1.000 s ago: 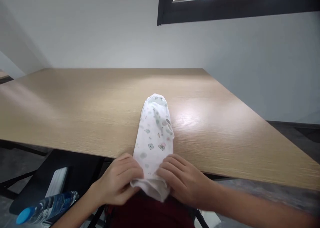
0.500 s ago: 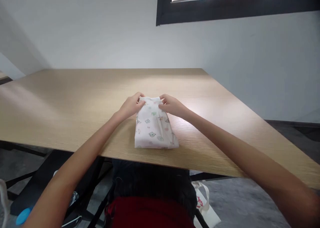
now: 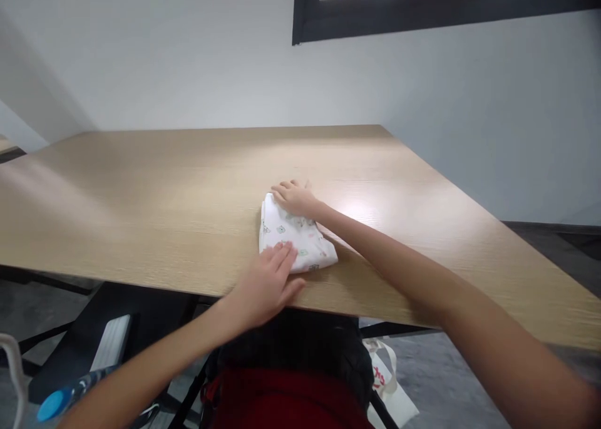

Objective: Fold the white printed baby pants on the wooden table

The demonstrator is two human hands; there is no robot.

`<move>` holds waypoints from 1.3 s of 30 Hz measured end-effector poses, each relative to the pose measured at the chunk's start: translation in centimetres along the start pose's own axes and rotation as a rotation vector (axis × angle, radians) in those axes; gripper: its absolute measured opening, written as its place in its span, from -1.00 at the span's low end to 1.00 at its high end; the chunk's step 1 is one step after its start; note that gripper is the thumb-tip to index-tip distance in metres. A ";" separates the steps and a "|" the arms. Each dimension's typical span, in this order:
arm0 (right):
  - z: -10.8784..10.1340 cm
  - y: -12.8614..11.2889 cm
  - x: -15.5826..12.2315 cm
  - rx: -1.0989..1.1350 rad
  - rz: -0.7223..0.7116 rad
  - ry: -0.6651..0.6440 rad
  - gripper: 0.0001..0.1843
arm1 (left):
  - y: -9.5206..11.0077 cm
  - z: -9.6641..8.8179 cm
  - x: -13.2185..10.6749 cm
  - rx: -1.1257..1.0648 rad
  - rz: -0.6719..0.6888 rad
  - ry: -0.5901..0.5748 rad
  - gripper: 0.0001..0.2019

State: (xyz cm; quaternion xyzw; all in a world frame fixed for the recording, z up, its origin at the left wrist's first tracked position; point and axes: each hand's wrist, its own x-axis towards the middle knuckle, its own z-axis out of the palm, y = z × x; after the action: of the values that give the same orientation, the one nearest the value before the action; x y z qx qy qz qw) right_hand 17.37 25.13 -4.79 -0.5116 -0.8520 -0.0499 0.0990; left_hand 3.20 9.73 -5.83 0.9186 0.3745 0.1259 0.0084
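Head view: a folded white printed cloth [image 3: 298,238] is lying near the front edge of the bench [image 3: 141,216], at centre frame. The left grip [image 3: 267,285] is laid open on the cloth's near edge; the right grip [image 3: 295,197] rests open on its far end. Neither is clamped. Light, even pressure is judged best, keeping the layers square and unwrinkled.

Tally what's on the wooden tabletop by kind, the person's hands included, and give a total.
Folded white printed cloth: 1
Bare hands, left hand and right hand: 2
Total: 3
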 end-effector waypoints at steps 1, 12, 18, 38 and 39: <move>0.3 0.6 0.8 0.012 0.055 -0.055 -0.61 | 0.7 0.2 -1.2 0.036 -0.002 0.019 -0.50; -5.3 -1.8 -7.5 0.148 -0.465 0.053 -0.76 | 0.0 -1.4 -3.1 0.053 0.024 0.212 -0.69; -5.3 -1.1 -13.6 0.163 -0.486 -0.077 -0.56 | -1.8 -0.5 -1.0 0.153 0.063 0.175 -0.87; -3.9 2.3 -6.7 0.605 0.332 -0.015 -0.75 | -7.2 -2.6 7.9 -0.179 -0.523 -0.004 -0.82; -3.2 2.6 -6.2 0.542 0.317 -0.043 -0.73 | -7.5 -1.7 8.1 -0.144 -0.531 -0.005 -0.83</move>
State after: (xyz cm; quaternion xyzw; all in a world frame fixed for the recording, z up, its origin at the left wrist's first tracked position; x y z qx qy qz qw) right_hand 22.93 20.41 -3.10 -0.5939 -0.7459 0.2059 0.2202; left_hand 3.25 20.63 -3.23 0.7855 0.5923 0.1434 0.1073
